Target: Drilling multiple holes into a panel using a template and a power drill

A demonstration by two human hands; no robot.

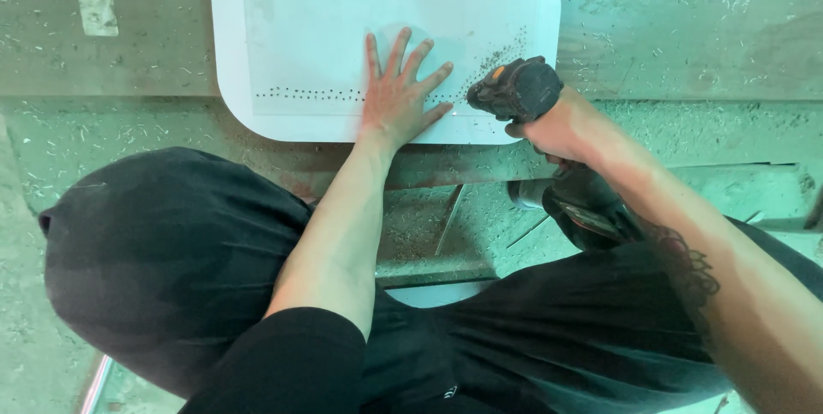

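Note:
A white rounded-corner panel [291,3] lies flat on a metal bench, with a row of small drilled holes [304,94] along its near edge. My left hand [399,93] presses flat on the panel, fingers spread, just right of the holes. My right hand [561,127] grips a black and orange cordless drill [519,88], whose front end points down at the panel's near right part. Metal shavings [506,50] lie scattered on the panel beside the drill. The drill bit itself is hidden under the tool.
The greenish metal bench [686,45] is strewn with swarf. A rusty steel bar [463,170] runs below the panel's near edge. My knees in black clothing [163,243] fill the lower view. A pale patch [97,11] sits at the far left.

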